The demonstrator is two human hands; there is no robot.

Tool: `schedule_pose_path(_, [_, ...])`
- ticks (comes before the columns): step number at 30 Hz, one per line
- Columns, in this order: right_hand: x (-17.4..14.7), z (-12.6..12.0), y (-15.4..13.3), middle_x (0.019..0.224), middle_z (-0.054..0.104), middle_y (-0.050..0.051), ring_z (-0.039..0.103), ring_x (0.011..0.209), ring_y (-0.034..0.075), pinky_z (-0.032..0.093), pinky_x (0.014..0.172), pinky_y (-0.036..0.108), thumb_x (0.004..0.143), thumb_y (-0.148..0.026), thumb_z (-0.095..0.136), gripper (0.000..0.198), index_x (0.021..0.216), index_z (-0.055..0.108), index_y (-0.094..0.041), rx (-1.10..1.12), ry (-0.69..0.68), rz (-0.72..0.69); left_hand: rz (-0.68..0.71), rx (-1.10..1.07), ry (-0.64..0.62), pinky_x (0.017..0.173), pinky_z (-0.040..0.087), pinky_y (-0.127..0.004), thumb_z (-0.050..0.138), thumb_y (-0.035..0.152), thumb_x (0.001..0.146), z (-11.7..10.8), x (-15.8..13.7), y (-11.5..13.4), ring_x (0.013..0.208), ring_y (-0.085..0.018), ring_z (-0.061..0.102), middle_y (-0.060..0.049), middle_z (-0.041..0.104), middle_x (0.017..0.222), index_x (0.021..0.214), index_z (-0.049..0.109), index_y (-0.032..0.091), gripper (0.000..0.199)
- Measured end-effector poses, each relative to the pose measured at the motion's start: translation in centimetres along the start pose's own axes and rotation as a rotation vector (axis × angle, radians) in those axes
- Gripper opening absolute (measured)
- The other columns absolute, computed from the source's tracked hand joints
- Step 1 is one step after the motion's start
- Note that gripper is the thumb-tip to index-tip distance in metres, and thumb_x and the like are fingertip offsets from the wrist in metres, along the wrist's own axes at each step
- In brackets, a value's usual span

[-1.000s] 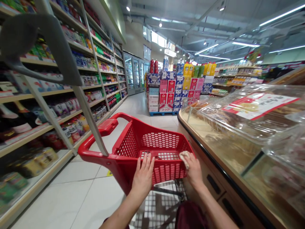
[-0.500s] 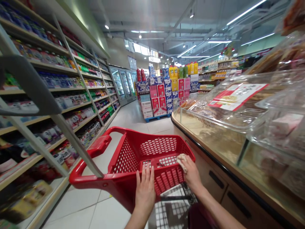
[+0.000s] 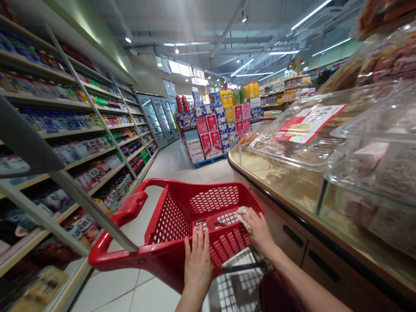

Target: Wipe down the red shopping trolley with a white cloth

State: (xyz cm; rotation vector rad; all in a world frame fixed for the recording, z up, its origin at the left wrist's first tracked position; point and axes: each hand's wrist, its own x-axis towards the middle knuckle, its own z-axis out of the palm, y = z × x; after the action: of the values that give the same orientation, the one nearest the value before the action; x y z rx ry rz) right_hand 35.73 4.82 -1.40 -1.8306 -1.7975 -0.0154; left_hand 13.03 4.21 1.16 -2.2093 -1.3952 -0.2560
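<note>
A red plastic shopping cart (image 3: 175, 255) with perforated basket walls stands in front of me. My left hand (image 3: 197, 260) lies with fingers stretched out over the near rim of its basket, holding nothing. In my right hand (image 3: 258, 229) is a crumpled off-white cloth (image 3: 243, 218), pressed at the rim near the basket's right end. Part of the cloth is hidden under the fingers. Inside the basket, only its perforated floor and walls show. A grey metal bar (image 3: 94, 210) rises from the cart's left side.
Shelves of bottled drinks (image 3: 94, 125) line the left. On the right, a wooden counter (image 3: 292, 255) carries clear plastic food boxes (image 3: 302, 134). Stacked drink cartons (image 3: 208, 136) stand on a blue pallet (image 3: 209, 162) ahead, with glass-door coolers (image 3: 159, 117) behind.
The view has turned slightly right, so the shelves and cartons sit further left. My right hand with the cloth has shifted a little left along the rim. My left hand stays on the cart.
</note>
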Motion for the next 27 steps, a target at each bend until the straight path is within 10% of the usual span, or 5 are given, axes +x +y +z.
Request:
schedule_pose_path(8, [0.1,-0.6,0.4,0.133,0.039,0.008,0.028,0.125,0.022,0.021,0.1,0.045,0.07,-0.004,0.038,0.053,0.12,0.048,-0.018,-0.049,-0.016,-0.047,-0.006,-0.002,0.023,0.101,0.015,-0.05,0.044,0.032,0.071,0.3,-0.1,0.0,0.127,-0.029,0.02,-0.013,0.032,0.137,0.126,0.038,0.015,0.059])
schedule_pose_path(13, [0.0,-0.9,0.7,0.129,0.042,0.012,0.033,0.122,0.025,0.025,0.096,0.05,0.068,0.0,0.035,0.055,0.117,0.051,-0.018,-0.096,0.013,0.23,-0.012,-0.002,0.017,0.101,0.014,-0.049,0.045,0.03,0.07,0.3,-0.2,0.2,0.127,-0.029,0.021,-0.012,0.032,0.137,0.126,0.038,0.015,0.058])
schedule_pose_path(18, [-0.3,-0.4,-0.7,0.134,0.038,0.008,0.026,0.126,0.02,0.02,0.1,0.043,0.067,-0.001,0.038,0.057,0.12,0.048,-0.019,-0.012,-0.015,-0.074,-0.015,-0.02,0.002,0.101,0.015,-0.049,0.045,0.032,0.071,0.0,-0.2,0.2,0.127,-0.029,0.021,-0.013,0.03,0.137,0.127,0.036,0.014,0.06])
schedule_pose_path(23, [0.0,-1.0,-0.4,0.13,0.041,0.012,0.034,0.121,0.024,0.024,0.096,0.049,0.068,-0.001,0.033,0.055,0.119,0.049,-0.015,-0.086,-0.017,0.187,-0.006,-0.015,-0.033,0.101,0.014,-0.05,0.045,0.032,0.071,-0.1,-0.3,0.3,0.128,-0.029,0.02,-0.014,0.03,0.137,0.128,0.034,0.013,0.061])
schedule_pose_path(27, [-0.6,-0.1,-2.5,0.133,0.039,0.008,0.028,0.125,0.02,0.023,0.099,0.041,0.07,-0.001,0.033,0.054,0.118,0.05,-0.017,-0.04,0.003,-0.064,-0.016,-0.009,-0.024,0.101,0.014,-0.05,0.043,0.033,0.074,0.0,-0.3,0.4,0.128,-0.029,0.019,-0.015,0.029,0.137,0.128,0.035,0.012,0.058])
